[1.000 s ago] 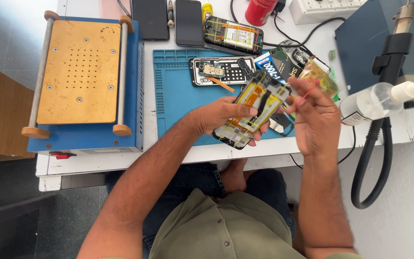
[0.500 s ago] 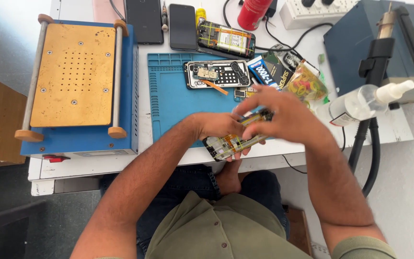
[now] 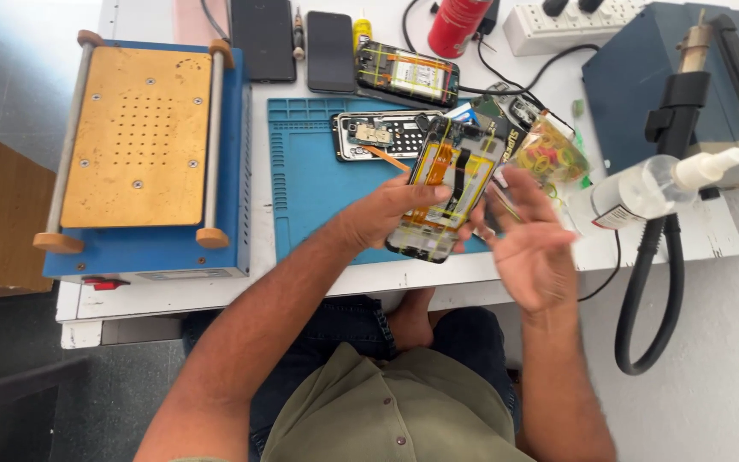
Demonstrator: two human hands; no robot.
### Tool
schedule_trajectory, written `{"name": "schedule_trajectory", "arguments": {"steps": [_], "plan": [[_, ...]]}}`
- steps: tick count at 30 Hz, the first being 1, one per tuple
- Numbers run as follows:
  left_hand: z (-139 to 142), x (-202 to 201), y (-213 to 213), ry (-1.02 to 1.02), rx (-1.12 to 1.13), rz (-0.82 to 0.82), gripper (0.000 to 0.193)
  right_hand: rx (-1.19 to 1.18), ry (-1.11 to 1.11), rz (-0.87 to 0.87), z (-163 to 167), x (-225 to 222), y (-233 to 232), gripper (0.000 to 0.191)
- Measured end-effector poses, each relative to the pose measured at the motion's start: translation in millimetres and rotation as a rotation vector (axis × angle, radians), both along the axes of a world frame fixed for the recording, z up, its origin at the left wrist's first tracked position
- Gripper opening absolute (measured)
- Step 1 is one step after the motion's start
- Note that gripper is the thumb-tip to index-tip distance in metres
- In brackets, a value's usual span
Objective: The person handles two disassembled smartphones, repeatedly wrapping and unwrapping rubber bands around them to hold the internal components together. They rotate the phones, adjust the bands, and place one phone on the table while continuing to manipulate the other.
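My left hand (image 3: 384, 216) grips an opened phone (image 3: 446, 184) with yellow tape and exposed parts, holding it tilted above the blue work mat (image 3: 314, 184). My right hand (image 3: 528, 239) hovers just right of the phone, palm up and fingers spread, blurred by motion; a thin tool may be between its fingers, but I cannot tell. A second opened phone body (image 3: 378, 135) lies flat on the mat behind the held one.
A blue heating plate with a brass top (image 3: 140, 141) stands at left. Two dark phones (image 3: 330, 50), another opened phone (image 3: 406, 73), a red can (image 3: 458, 24), a power strip (image 3: 562, 19), a bag of rubber bands (image 3: 551, 152), a spray bottle (image 3: 647, 188) and a blue box (image 3: 669, 81) crowd the back and right.
The phone has been lifted and turned upright again from a low flat position. My right hand has come off it and moved to its right, opening.
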State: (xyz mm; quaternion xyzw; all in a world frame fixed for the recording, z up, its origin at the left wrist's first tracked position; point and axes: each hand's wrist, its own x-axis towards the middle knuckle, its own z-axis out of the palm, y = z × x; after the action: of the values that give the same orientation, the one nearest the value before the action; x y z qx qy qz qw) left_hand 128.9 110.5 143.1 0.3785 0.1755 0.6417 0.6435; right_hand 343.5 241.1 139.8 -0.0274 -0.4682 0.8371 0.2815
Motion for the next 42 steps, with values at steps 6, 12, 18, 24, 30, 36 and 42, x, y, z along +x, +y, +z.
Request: {"name": "schedule_trajectory", "arguments": {"steps": [6, 12, 18, 24, 30, 36, 42], "plan": [[-46.6, -20.1, -8.9, 0.415, -0.285, -0.308, 0.047, 0.356, -0.347, 0.222, 14.5, -28.5, -4.4, 0.082], [-61.7, -21.3, -8.5, 0.607, -0.372, -0.415, 0.055, 0.949, -1.007, 0.091, 21.1, -48.9, -21.9, 0.036], [-66.7, -26.7, -4.0, 0.648, -0.300, -0.282, 0.069, 0.655, -0.731, 0.015, 8.0, -37.6, -16.5, 0.027], [-99.7, -40.0, -3.4, 0.654, -0.236, -0.160, 0.073, 0.662, -0.282, -0.142, -65.9, -28.9, -6.6, 0.040], [-102.1, -46.6, 3.3, 0.510, -0.198, -0.015, 0.081, 1.005, -0.241, -0.689, -127.8, -39.7, -21.7, 0.045], [-76.9, -41.0, 8.6, 0.410, -0.088, 0.077, 0.088, 1.276, -0.321, -0.871, -109.7, -30.7, -33.7, 0.031], [-74.0, -36.5, 9.7, 0.375, -0.005, 0.048, 0.094, 1.511, -0.279, -0.894, -98.0, -36.0, -38.8, 0.023]]}}
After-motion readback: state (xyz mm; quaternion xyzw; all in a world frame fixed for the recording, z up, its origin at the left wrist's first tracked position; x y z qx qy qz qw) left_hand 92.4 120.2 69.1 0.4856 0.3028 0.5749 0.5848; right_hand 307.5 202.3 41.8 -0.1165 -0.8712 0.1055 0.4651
